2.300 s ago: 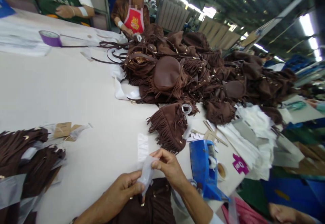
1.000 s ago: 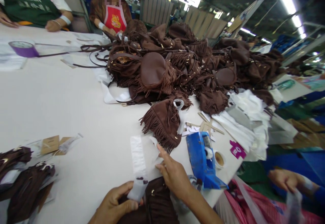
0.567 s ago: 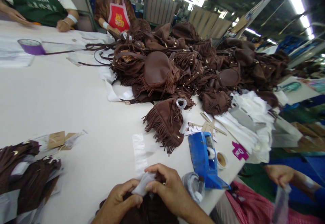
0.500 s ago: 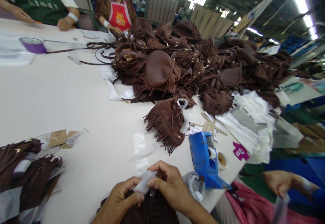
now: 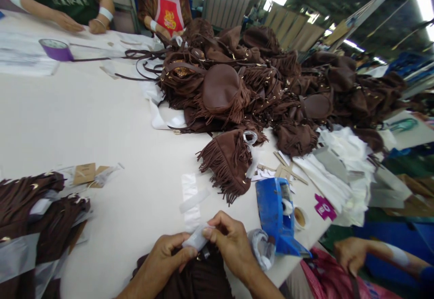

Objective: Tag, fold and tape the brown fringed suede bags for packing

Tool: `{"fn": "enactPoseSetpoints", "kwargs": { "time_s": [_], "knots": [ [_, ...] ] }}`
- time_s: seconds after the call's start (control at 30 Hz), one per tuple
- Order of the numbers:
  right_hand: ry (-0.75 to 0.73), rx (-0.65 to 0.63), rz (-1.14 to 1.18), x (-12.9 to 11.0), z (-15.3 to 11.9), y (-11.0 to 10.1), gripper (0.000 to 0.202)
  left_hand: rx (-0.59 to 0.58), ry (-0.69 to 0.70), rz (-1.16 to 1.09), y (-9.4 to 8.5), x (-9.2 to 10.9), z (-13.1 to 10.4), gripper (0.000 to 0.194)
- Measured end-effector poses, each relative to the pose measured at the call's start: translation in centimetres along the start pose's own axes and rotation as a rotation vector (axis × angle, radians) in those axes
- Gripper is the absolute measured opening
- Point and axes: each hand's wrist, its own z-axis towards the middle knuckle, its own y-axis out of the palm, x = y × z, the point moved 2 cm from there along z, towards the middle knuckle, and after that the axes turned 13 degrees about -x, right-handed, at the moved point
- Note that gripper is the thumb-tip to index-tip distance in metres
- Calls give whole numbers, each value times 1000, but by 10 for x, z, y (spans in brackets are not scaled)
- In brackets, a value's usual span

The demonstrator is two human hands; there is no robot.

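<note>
My left hand (image 5: pixel 166 258) and my right hand (image 5: pixel 233 247) pinch a small translucent white wrapping piece (image 5: pixel 197 239) between thumbs and fingers, one at each end. Directly beneath it lies a dark brown bag (image 5: pixel 198 277), partly covered by my hands and cut off by the lower edge of the view. A bit of shiny hardware (image 5: pixel 205 254) shows between the wrapping and the bag. Whether the wrapping encloses part of the bag cannot be seen. Just beyond my fingers, clear plastic strips (image 5: pixel 190 199) lie on the white table (image 5: pixel 111 127).
A blue tape dispenser (image 5: pixel 271 213) and a tape roll (image 5: pixel 300 217) stand to the right. A fringed brown bag (image 5: pixel 227 163) lies ahead, before a large heap of bags (image 5: pixel 224 88). Wrapped bags (image 5: pixel 44 226) lie left. A co-worker's hand (image 5: pixel 351 253) is at right; two people stand across the table.
The view has shifted slightly. My fingers have moved a little on the white wrapping, which looks flatter and longer now. At right, the co-worker's hand has moved left.
</note>
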Motion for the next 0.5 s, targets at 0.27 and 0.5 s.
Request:
{"fn": "enactPoseSetpoints", "kwargs": {
  "time_s": [0.27,0.5],
  "knots": [
    [-26,-34,49,-1,2,3,19,-2,-18,-56,-3,-4,3,42],
    [-8,-306,246,2,5,-2,57,-67,2,-136,-7,-6,2,47]
  ]
}}
